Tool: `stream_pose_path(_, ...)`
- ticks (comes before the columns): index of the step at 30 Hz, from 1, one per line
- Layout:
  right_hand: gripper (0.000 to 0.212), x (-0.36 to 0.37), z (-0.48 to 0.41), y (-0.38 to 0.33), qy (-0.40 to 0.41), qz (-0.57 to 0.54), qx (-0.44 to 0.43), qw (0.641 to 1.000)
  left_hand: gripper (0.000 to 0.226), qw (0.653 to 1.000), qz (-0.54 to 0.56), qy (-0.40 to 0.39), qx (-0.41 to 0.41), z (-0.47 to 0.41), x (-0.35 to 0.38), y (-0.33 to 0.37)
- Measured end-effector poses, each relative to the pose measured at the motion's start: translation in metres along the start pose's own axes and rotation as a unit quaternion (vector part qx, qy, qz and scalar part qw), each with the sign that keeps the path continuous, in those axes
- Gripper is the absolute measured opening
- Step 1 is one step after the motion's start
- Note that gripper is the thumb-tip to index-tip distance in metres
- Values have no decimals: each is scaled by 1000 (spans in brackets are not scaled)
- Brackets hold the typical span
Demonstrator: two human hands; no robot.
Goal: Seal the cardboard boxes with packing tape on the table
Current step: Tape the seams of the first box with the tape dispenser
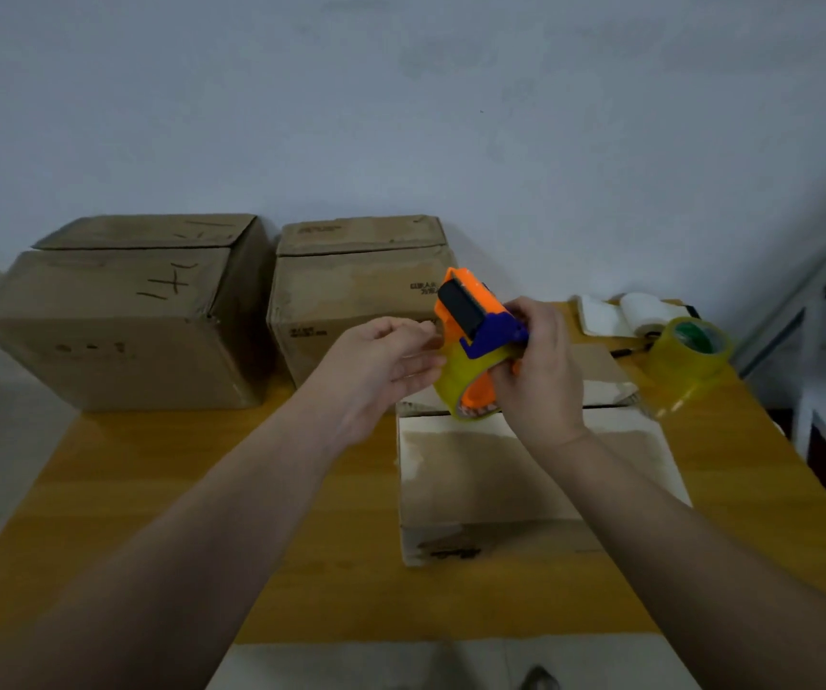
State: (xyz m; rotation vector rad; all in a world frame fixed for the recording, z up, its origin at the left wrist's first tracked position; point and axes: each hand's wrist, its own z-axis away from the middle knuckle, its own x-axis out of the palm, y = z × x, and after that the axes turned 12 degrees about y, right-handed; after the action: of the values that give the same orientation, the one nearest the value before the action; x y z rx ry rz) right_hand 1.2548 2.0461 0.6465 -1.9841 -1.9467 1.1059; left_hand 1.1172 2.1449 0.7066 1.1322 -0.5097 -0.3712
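Start from the box [525, 470], low on the worktop [201, 490] at about 4 o'clock of the view, flaps seemingly down and meeting near the far edge; cannot tell whether taped there yet. Look to the box's 12 o'clock for the dispenser [470, 311], held in the air just above that far edge, roller end up, tape [453, 378] slung below. Trust the right hand [540, 371] for the carrying: grip curled tight round the dispenser's handle side. Watch the left hand [381, 361], fingers [415, 363] bent in against the tape's 9 o'clock face; cannot tell whether pinching the film or only touching. Judged as the step in hand: finding and drawing out the free end. To do well, catch the end at its very edge between thumb and forefinger, pull straight and level to avoid splitting the film or folding glue onto glue, and draw out only enough to lap down over a side of the box. Next, probably, lower to that side, stick down below the join, press flat, then run along the join in line. Leave for later a big box [117, 331] at 10 o'clock and a second big box [351, 296] at 11 o'clock, both well apart, tops folded shut. Disregard the spare roll [689, 351] at 2 o'clock and the white roll [642, 311] just behind.
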Motion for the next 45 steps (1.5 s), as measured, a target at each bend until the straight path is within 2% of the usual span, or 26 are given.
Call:
stream_pose_path(4, 49, -5, 0, 0, -2, -2, 19, 1000, 21, 1000, 8, -24, 3, -2, 7, -3)
stream_pose_path(8, 51, -7, -3, 2, 0, -8, 56, 998, 12, 1000, -11, -18, 19, -8, 14, -5)
stream_pose_path(16, 55, -5, -12, 10, -21, -57, 103, 993, 4, 987, -90, -37, 127, -13, 16, -3)
stream_pose_path(19, 57, -3, -13, 12, -62, -104, 128, 984, 8, 972, -131, -40, 193, -12, 15, -1)
stream_pose_path(23, 60, 0, -11, 14, -122, -159, 177, 964, 7, 964, -130, -32, 230, -14, 11, 0)
stream_pose_path(28, 63, -2, -15, 22, -154, -190, 215, 945, 8, 958, -192, -85, 197, -17, 4, 3)
stream_pose_path(31, 60, -2, -19, 22, -164, -194, 216, 943, 7, 959, -181, -98, 193, -17, 3, 4)
stream_pose_path(34, 57, -1, -18, 22, -166, -195, 223, 940, 15, 968, -130, -91, 195, -18, 2, 5)
stream_pose_path(39, 58, -5, -18, 22, -168, -174, 224, 944, 19, 953, -196, -69, 219, -22, -6, 5)
stream_pose_path(42, 58, -7, -18, 23, -170, -159, 215, 948, 29, 958, -189, -68, 206, -22, -6, 5)
stream_pose_path(45, 58, -7, -18, 23, -175, -143, 196, 954, 28, 960, -213, -35, 176, -24, -3, 2)
